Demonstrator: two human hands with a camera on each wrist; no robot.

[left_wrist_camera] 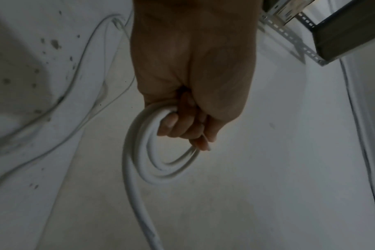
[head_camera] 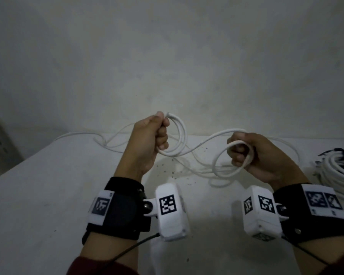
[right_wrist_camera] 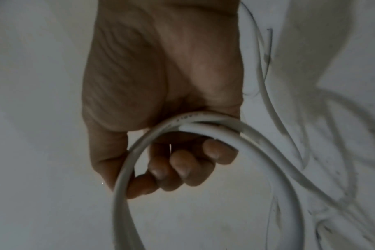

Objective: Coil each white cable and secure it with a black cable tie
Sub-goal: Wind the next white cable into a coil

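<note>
The left hand [head_camera: 147,139] holds several loops of the white cable [head_camera: 180,135] in a closed grip above the tabletop [head_camera: 48,185]. The right hand [head_camera: 260,155] grips one further loop; slack trails across the tabletop. Finished coils [head_camera: 338,171], apparently tied black, lie at its right edge.

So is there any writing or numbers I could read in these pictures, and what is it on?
No text can be read.
Black-and-white square code patterns on the wrist cameras and wristbands: patterns, not words.
Faint print along the cable in the right hand: too blurred to read.
Small marks on the left wristband: too blurred to read.
</note>
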